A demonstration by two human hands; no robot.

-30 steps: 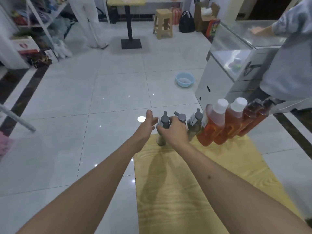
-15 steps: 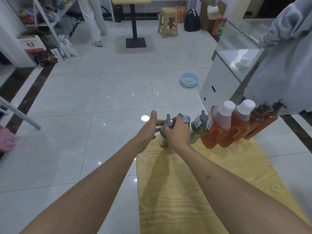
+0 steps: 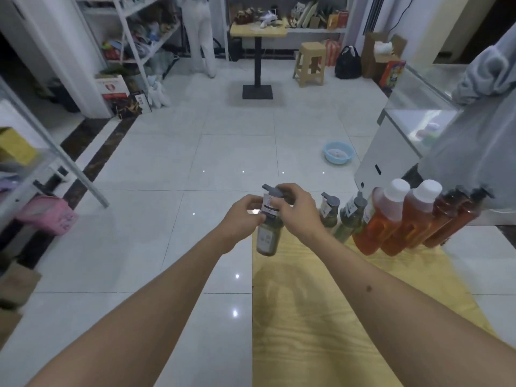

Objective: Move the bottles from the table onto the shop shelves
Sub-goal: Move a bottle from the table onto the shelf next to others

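Note:
An olive-green pump bottle [image 3: 268, 238] with a grey pump head hangs above the far left corner of the yellow wooden table [image 3: 329, 317]. My left hand [image 3: 242, 217] grips its neck from the left, and my right hand [image 3: 298, 212] holds the pump top from the right. Two more olive pump bottles [image 3: 329, 212] stand at the table's far edge. To their right stand two orange bottles with white caps [image 3: 382, 222] and two brown pump bottles [image 3: 452, 219]. White shop shelves [image 3: 134, 32] stand at the far left.
A person in grey [image 3: 480, 121] stands by a glass counter [image 3: 410, 127] at the right. A blue basin [image 3: 338, 152] lies on the tiled floor. Farther back are a small pedestal table [image 3: 257, 32], a stool [image 3: 310, 62] and another person in white [image 3: 201, 32]. A slanted shelf frame [image 3: 64, 155] and a pink bag [image 3: 47, 215] sit on the left.
The leftmost olive bottle has been lifted off the table, now held by both hands. The view has tilted up, showing more of the room's back.

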